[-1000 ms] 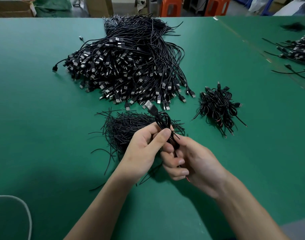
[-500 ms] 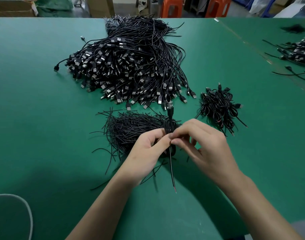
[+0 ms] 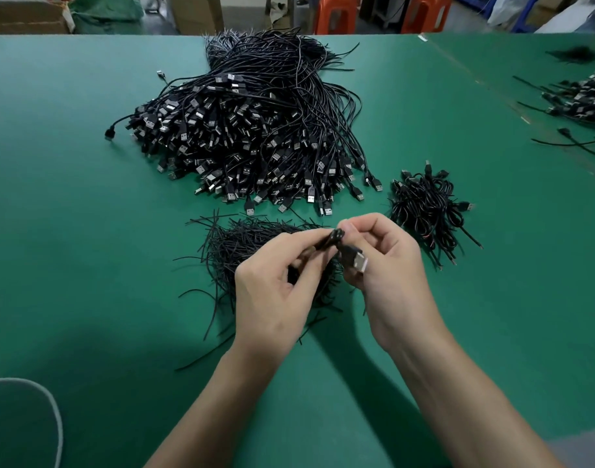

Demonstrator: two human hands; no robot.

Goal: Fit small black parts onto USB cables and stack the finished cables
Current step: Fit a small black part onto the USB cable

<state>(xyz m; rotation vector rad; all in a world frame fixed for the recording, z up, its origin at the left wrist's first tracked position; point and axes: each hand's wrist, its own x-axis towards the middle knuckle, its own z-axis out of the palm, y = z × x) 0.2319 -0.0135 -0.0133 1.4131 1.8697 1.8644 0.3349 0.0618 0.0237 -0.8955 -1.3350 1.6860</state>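
As the bundle turns over between the fingers, the USB plug (image 3: 356, 261) that pointed away toward the big pile of loose cables (image 3: 255, 136) half a second ago now swings round and lies against the right hand (image 3: 390, 275), metal end aimed down and to the right. The loose tail that hung below the hands is out of sight, so it is probably wound in. The left hand (image 3: 275, 288) pinches the coiled cable (image 3: 333, 237) with thumb and forefinger. The right thumb and forefinger pinch the same knot from the other side, above the heap of thin black strands (image 3: 228, 251). It looks like a tie being twisted shut, and next stop should be the small finished stack (image 3: 427, 211) just to the right on the green table (image 3: 69, 231).
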